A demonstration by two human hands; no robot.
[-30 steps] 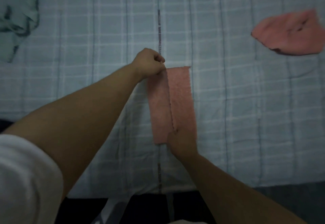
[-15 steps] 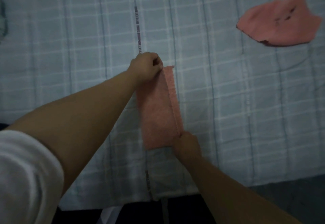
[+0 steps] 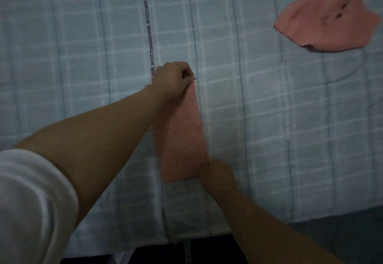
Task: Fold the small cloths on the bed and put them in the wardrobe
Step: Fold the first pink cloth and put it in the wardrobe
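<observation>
1. Dim and a bit soft all over. The left forearm covers the pink cloth's (image 3: pixel 182 135) left edge, and the right hand's (image 3: pixel 215 173) fingertips are tucked under the hand, so they're hidden.
2. The cloth is a long narrow folded strip, fuzzy like terry, lying flat on the bed (image 3: pixel 290 139) close to its near edge, running away from it.
3. The left hand (image 3: pixel 173 77) pinches the strip's far end, fingers curled tight.
4. The right hand is curled round the near right corner, gripping it.
5. A second pink cloth (image 3: pixel 329 21), rumpled with dark marks, sits well apart toward the far right.
6. The sheet is pale blue plaid, a little wrinkled, with a printed lettered stripe (image 3: pixel 150 42).
7. A white sleeve (image 3: pixel 31 201) is cut off bottom left.
</observation>
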